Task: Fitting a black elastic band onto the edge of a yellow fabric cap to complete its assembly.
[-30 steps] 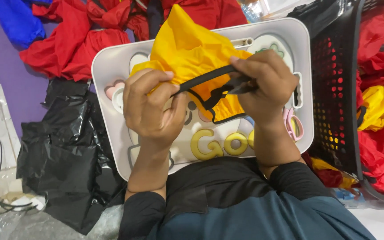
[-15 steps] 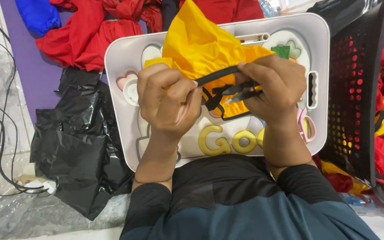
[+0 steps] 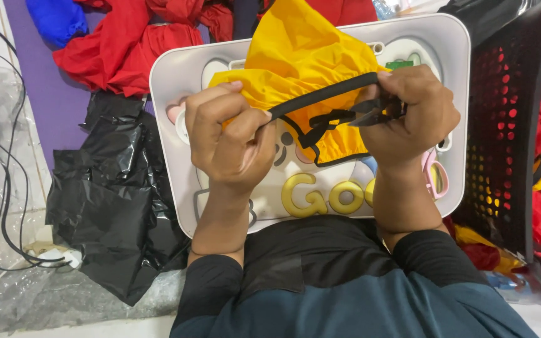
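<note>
A yellow fabric bag [image 3: 305, 59] with a black drawstring rim [image 3: 320, 97] is held up over a white lap tray [image 3: 176, 81]. My left hand [image 3: 230, 141] pinches the left end of the black rim. My right hand [image 3: 408, 112] grips the right end, where the black cords bunch together. The rim is stretched taut between both hands. The bag's body hangs away from me across the tray's upper part.
A black perforated basket [image 3: 502, 125] with red and yellow fabric stands at the right. Red cloth [image 3: 117, 47] and blue cloth [image 3: 57, 19] lie beyond the tray. A crumpled black plastic bag [image 3: 114, 200] lies at the left, next to cables [image 3: 1, 188].
Both hands have drawn apart, stretching the black rim straighter. The yellow bag sits a little higher and more spread over the tray.
</note>
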